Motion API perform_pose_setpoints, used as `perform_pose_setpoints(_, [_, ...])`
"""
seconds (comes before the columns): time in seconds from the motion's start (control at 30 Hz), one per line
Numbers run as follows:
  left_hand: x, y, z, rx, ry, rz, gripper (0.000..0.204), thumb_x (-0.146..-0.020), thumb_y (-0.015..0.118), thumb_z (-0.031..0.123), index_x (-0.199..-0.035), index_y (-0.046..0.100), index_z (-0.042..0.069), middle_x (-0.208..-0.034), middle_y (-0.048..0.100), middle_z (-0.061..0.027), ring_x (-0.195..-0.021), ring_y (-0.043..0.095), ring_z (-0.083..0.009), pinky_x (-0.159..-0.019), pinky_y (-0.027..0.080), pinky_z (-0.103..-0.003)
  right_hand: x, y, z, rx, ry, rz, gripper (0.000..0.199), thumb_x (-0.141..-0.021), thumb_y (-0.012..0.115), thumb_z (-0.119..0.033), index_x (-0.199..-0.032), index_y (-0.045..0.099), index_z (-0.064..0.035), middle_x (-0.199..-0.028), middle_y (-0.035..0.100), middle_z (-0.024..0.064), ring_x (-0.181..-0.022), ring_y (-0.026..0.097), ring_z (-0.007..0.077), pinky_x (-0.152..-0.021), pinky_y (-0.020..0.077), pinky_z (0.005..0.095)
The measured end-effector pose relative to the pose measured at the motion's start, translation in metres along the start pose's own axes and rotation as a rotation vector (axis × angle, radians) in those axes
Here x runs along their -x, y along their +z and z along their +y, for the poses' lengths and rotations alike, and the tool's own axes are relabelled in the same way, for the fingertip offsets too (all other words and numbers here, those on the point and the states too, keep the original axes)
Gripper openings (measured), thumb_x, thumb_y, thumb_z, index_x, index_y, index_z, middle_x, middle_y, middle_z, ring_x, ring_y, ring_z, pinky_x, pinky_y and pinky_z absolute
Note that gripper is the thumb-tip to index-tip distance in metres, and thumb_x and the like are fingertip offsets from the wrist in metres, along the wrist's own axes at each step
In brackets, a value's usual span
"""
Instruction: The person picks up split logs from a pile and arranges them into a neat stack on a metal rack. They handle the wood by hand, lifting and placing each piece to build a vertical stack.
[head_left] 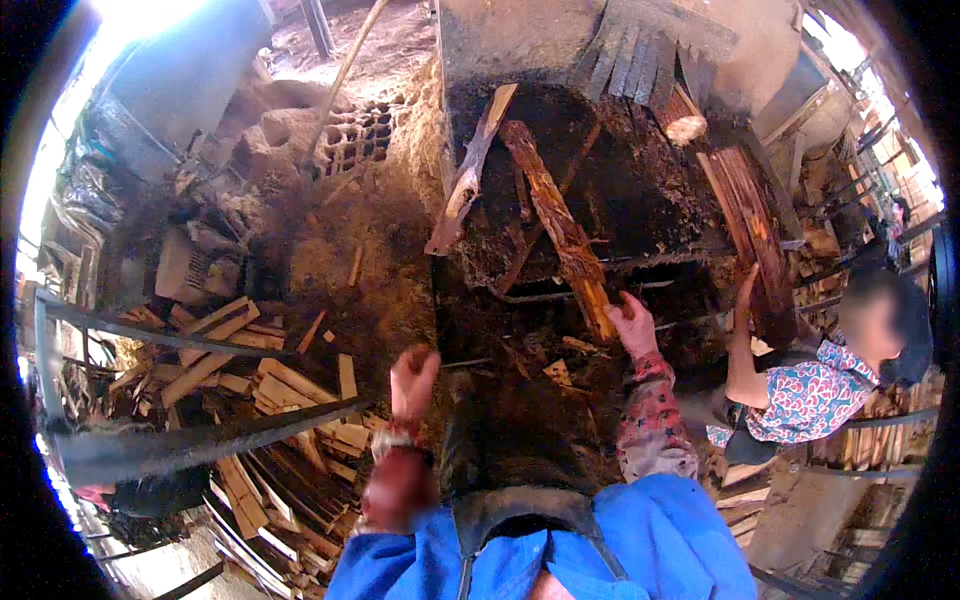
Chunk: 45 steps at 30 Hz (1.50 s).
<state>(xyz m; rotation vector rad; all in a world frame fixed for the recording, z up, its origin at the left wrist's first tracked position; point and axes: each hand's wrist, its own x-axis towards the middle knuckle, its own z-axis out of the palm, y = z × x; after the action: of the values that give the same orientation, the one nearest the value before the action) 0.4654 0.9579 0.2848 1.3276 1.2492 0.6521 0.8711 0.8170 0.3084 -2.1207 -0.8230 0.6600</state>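
Note:
My right hand (632, 324) is at the near end of a long, bark-covered wood slab (562, 225), its fingers and thumb against the right edge. The slab slants away to the upper left across a dark, dirty work surface. My left hand (412, 384) is held over the near left side, apart from the wood, with its fingers curled in and nothing visible in them. A paler, split piece of wood (470, 185) lies left of the slab. Dark aprons and blue clothing cover my body below.
At right, a person (815, 395) in a patterned shirt reaches a hand to a wide reddish slab (745, 225). A cut log (683, 118) lies at the back. Split wood (300, 390) is piled at lower left beside a metal rail (210, 440). A wooden pole (345, 75) leans behind.

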Motion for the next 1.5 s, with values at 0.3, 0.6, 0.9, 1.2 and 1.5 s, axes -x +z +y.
perform_pose_setpoints(0.3, [-0.22, 0.028, 0.119, -0.234, 0.406, 0.098, 0.052, -0.079, 0.072, 0.029, -0.115, 0.057, -0.006, -0.112, 0.062, -0.0228, -0.105, 0.061, -0.0313, -0.086, 0.049, -0.038, 0.001, 0.058, -0.054, -0.231, 0.144, 0.042, 0.032, -0.083, 0.07, -0.023, -0.103, 0.065, 0.0009, -0.086, 0.067, 0.0019, -0.074, 0.056, 0.0107, -0.069, 0.0474, 0.0295])
perform_pose_setpoints(0.6, [-0.247, 0.066, 0.105, -0.177, 0.443, -0.135, 0.042, -0.076, 0.074, 0.015, -0.11, 0.057, -0.005, -0.095, 0.064, -0.0111, -0.088, 0.059, -0.0193, -0.078, 0.049, -0.033, 0.007, 0.067, -0.081, -0.506, 0.113, 0.15, 0.026, -0.087, 0.063, -0.016, -0.105, 0.062, 0.0031, -0.093, 0.063, 0.0, -0.078, 0.054, 0.0084, -0.07, 0.0445, 0.0249])
perform_pose_setpoints(0.9, [-0.154, 0.112, 0.118, 0.04, 0.32, -0.319, 0.049, -0.081, 0.07, 0.007, -0.125, 0.049, -0.004, -0.108, 0.065, -0.0124, -0.099, 0.061, -0.0179, -0.085, 0.048, -0.031, -0.048, 0.07, -0.123, -0.711, 0.178, 0.078, 0.023, -0.09, 0.062, -0.018, -0.103, 0.062, 0.0014, -0.084, 0.062, -0.0002, -0.071, 0.052, 0.0084, -0.062, 0.0436, 0.0251])
perform_pose_setpoints(1.2, [-0.124, 0.135, 0.122, -0.347, 0.455, -0.174, 0.041, -0.079, 0.069, 0.01, -0.116, 0.055, -0.002, -0.107, 0.06, -0.018, -0.097, 0.061, -0.032, -0.084, 0.05, -0.037, -0.041, 0.085, -0.113, -0.131, -0.228, 0.004, 0.032, -0.086, 0.064, -0.021, -0.109, 0.06, 0.0006, -0.093, 0.064, 0.0188, -0.083, 0.064, 0.0297, -0.074, 0.0499, 0.0349])
perform_pose_setpoints(1.5, [-0.131, 0.116, 0.124, -0.657, 0.584, 0.053, 0.056, -0.087, 0.063, 0.028, -0.128, 0.047, -0.007, -0.139, 0.043, -0.0226, -0.134, 0.032, -0.038, -0.109, 0.025, -0.048, -0.045, 0.092, -0.092, -0.231, -0.031, -0.093, 0.034, -0.087, 0.066, -0.021, -0.111, 0.06, 0.0019, -0.092, 0.068, 0.0096, -0.079, 0.064, 0.0153, -0.071, 0.0512, 0.0307])
